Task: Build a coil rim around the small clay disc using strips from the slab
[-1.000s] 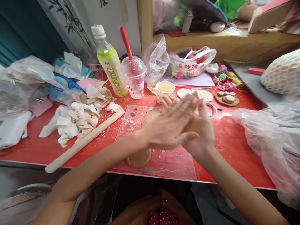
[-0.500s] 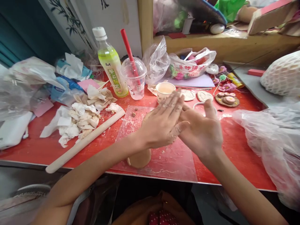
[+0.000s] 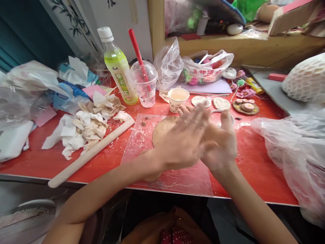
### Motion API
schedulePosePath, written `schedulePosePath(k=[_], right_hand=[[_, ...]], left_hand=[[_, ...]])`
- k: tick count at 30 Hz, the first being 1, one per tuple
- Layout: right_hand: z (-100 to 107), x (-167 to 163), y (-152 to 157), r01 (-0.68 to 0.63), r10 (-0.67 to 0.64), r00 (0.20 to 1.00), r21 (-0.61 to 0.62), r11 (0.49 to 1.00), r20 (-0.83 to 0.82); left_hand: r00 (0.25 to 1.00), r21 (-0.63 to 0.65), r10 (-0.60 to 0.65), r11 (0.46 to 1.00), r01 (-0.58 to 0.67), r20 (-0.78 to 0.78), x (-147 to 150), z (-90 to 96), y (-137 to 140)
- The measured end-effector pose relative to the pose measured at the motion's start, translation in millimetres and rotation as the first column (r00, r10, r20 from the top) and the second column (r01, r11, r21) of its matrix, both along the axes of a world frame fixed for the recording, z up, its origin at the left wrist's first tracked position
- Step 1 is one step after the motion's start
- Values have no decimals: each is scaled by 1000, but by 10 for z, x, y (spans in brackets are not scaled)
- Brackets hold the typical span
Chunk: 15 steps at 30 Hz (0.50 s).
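My left hand (image 3: 180,144) lies slantwise over my right hand (image 3: 223,144), palm against palm, above a clear plastic sheet (image 3: 189,183). The left fingers are stretched out and smeared by motion. My right palm faces up with the thumb raised. Whether anything lies between the palms is hidden. Beneath the left hand, a flat slab of tan clay (image 3: 161,130) rests on the sheet, partly covered by the hand and forearm. A pale wooden rolling pin (image 3: 91,154) lies to the left. Beyond the hands stands a paper cup (image 3: 175,105) of cloudy liquid.
Crumpled tissues (image 3: 85,130) lie left of the sheet. A green drink bottle (image 3: 118,73) and plastic cup (image 3: 144,84) with a red straw stand behind. Flat clay pieces (image 3: 221,103) and a decorated clay disc (image 3: 245,107) sit at back right. A plastic bag (image 3: 291,152) covers the right side.
My hands have slid against each other, the left moving right and slightly down across the right palm. More of the clay slab shows behind the left hand.
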State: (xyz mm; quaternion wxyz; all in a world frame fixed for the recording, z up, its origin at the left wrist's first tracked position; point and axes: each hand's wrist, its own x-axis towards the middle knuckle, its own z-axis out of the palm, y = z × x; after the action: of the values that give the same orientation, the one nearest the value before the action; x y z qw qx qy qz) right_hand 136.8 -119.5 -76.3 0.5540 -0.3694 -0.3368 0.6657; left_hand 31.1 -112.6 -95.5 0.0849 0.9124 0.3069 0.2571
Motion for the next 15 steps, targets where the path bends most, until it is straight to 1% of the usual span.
schedulePosePath(k=[1,2,4,5,6,9,10,12,13,15], right_hand=[[-13,5,8,-37,37,998,5,999,-58],[-26,12,19,-58,58,992,7,998,-111],[-56,28,41,-60,60,986,5,998,-154],[-71,38,49,-58,59,987,9,998,-147],[-86,48,54,-66,68,989,20,998,-131],[-123,79,54,-121,125,990,55,991,-60],[-132,87,53,-124,127,991,62,990,-39],[-144,100,49,-115,115,993,67,991,-1],[-148,105,47,-112,111,994,70,991,18],[-151,111,42,-124,118,990,79,989,71]], left_hand=[[999,-22,45,999,-44,15,-4,-5,2],[998,-34,52,998,-51,19,-7,-10,4],[999,-12,-33,999,33,-8,-11,-22,7],[997,1,-71,998,71,-24,-12,-29,8],[998,-5,-64,998,64,-30,-11,-38,8],[998,-73,55,996,-55,-9,1,-70,-2],[1000,-59,26,998,-27,-9,8,-82,-8],[996,-6,-77,997,77,-40,19,-100,-17],[996,3,-78,997,78,-46,20,-103,-17],[999,-20,50,999,-50,3,17,-99,-11]])
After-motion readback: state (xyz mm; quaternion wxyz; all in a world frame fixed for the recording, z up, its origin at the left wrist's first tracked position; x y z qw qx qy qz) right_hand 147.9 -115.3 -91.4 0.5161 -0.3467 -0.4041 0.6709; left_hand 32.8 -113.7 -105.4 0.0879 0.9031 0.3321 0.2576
